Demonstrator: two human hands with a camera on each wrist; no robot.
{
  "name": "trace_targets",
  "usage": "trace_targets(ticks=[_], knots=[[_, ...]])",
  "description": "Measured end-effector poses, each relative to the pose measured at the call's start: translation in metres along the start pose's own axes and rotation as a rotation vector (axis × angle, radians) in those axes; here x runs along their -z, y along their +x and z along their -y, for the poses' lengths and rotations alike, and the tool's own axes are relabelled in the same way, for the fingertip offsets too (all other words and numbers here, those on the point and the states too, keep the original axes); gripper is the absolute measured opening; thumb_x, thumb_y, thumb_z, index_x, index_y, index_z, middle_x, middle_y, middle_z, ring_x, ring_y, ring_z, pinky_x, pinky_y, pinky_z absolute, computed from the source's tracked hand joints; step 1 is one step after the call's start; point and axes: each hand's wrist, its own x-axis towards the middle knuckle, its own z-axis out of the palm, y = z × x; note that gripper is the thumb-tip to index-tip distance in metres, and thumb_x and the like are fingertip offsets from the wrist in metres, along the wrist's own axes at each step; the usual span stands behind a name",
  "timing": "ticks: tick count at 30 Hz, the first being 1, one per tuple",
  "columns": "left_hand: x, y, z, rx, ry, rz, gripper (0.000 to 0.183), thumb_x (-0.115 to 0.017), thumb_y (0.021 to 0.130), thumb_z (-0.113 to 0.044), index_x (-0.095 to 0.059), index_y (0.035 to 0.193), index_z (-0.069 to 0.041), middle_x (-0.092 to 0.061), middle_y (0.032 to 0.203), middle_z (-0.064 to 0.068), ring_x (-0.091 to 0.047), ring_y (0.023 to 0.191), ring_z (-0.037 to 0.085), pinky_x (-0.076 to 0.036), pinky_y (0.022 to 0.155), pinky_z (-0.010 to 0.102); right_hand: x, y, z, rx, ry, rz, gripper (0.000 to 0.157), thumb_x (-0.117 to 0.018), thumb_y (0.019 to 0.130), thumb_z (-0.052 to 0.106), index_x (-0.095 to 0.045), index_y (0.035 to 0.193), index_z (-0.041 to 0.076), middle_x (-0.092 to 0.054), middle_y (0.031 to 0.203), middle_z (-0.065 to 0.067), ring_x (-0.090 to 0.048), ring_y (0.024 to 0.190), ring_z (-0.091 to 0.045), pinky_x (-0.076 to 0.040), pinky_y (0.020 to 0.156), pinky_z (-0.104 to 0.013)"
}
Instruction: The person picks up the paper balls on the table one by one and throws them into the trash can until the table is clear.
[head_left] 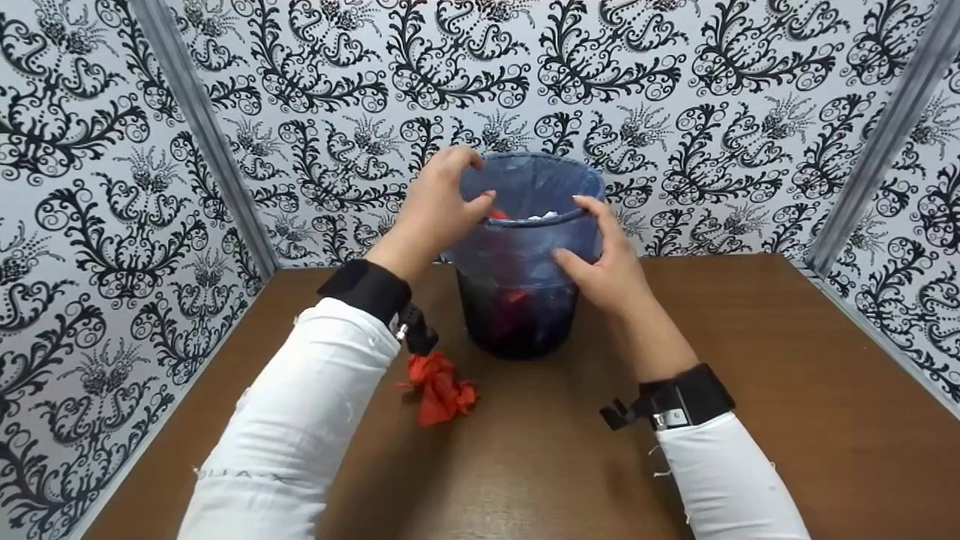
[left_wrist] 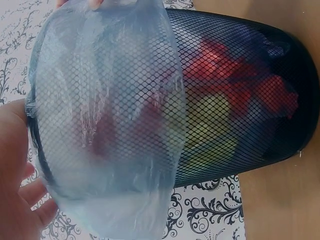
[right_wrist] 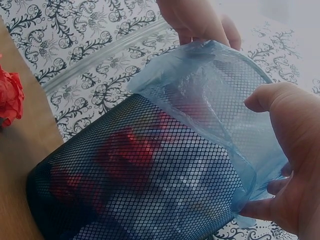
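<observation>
A dark mesh wastebasket (head_left: 517,322) stands upright on the table, lined with a translucent blue bin liner (head_left: 517,255) whose edge is folded down over the outside. At the basket's left rim, my left hand (head_left: 442,199) grips the liner, its thumb over the rim. My right hand (head_left: 611,262) holds the liner on the right side, thumb on the outer fold and fingers round the edge. Through the mesh in the left wrist view show crumpled red paper (left_wrist: 275,95) and something yellow (left_wrist: 207,130). Whitish crumpled pieces also show through the mesh in the right wrist view.
A crumpled piece of red paper (head_left: 439,390) lies on the brown table (head_left: 750,360), in front of the basket and to its left. Patterned wall panels (head_left: 360,112) stand behind the basket and at both sides, joined by grey corner strips (head_left: 214,142).
</observation>
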Motion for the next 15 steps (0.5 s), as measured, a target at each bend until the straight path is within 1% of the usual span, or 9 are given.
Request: trace_targets(ticks=[2,3,4,6,9,12,14,15], knots=[[0.002,-0.003,0.002,-0.034,0.036,-0.01,0.044,-0.073,0.092,-0.033,-0.059,0.13,-0.015,-0.058,0.137,0.002,-0.057,0.126,0.022,-0.048,0.109,0.038,0.0,0.0,0.0,-0.003,-0.004,0.003,0.072,-0.079,0.086,0.02,-0.045,0.149,0.028,-0.047,0.152,-0.007,-0.052,0.129,-0.032,-0.045,0.108,-0.058],[0.004,-0.006,0.003,-0.05,0.053,-0.017,0.045,-0.073,0.092,-0.035,-0.059,0.131,-0.016,-0.057,0.139,0.001,-0.057,0.128,0.022,-0.047,0.111,0.039,0.0,0.0,0.0,-0.003,-0.005,0.003,0.072,-0.079,0.086,0.02,-0.045,0.149,0.029,-0.046,0.153,-0.007,-0.051,0.13,-0.032,-0.044,0.109,-0.058],[0.006,-0.009,0.005,-0.069,0.067,-0.026,0.046,-0.072,0.092,-0.036,-0.059,0.132,-0.016,-0.057,0.141,0.001,-0.057,0.129,0.022,-0.047,0.112,0.04,0.0,0.0,0.0,-0.003,-0.007,0.004,0.072,-0.079,0.086,0.021,-0.045,0.15,0.03,-0.046,0.154,-0.007,-0.051,0.131,-0.032,-0.043,0.11,-0.059],[0.011,-0.017,0.01,-0.112,0.084,-0.05,0.047,-0.071,0.093,-0.037,-0.06,0.133,-0.016,-0.058,0.141,0.002,-0.059,0.124,0.023,-0.049,0.108,0.041,0.0,0.0,0.0,-0.002,-0.023,0.003,0.072,-0.079,0.087,0.023,-0.045,0.15,0.032,-0.044,0.157,-0.006,-0.049,0.135,-0.032,-0.04,0.112,-0.06],[0.018,-0.031,0.021,-0.156,0.098,-0.092,0.043,-0.071,0.093,-0.037,-0.063,0.129,-0.014,-0.061,0.134,0.005,-0.061,0.113,0.024,-0.053,0.098,0.04,0.001,0.0,0.0,-0.012,-0.029,0.009,0.073,-0.079,0.087,0.025,-0.043,0.15,0.034,-0.042,0.159,-0.006,-0.047,0.137,-0.034,-0.038,0.114,-0.062],[0.023,-0.047,0.035,-0.179,0.097,-0.13,0.037,-0.071,0.092,-0.034,-0.066,0.122,-0.013,-0.064,0.121,0.008,-0.061,0.101,0.024,-0.054,0.087,0.039,0.002,-0.001,0.001,-0.024,-0.031,0.018,0.073,-0.079,0.087,0.026,-0.043,0.15,0.036,-0.043,0.158,-0.007,-0.048,0.137,-0.035,-0.04,0.113,-0.063],[0.024,-0.058,0.048,-0.188,0.105,-0.132,0.032,-0.072,0.091,-0.031,-0.068,0.117,-0.011,-0.065,0.114,0.01,-0.06,0.098,0.024,-0.054,0.086,0.04,0.003,-0.001,0.001,-0.031,-0.026,0.021,0.074,-0.079,0.087,0.027,-0.043,0.15,0.037,-0.043,0.157,-0.008,-0.049,0.135,-0.036,-0.041,0.111,-0.063],[0.024,-0.063,0.054,-0.193,0.119,-0.12,0.031,-0.072,0.091,-0.03,-0.069,0.115,-0.011,-0.066,0.112,0.01,-0.06,0.097,0.024,-0.054,0.085,0.041,0.003,-0.001,0.001,-0.032,-0.025,0.023,0.074,-0.079,0.087,0.027,-0.042,0.15,0.037,-0.043,0.157,-0.008,-0.049,0.134,-0.036,-0.042,0.111,-0.063]])
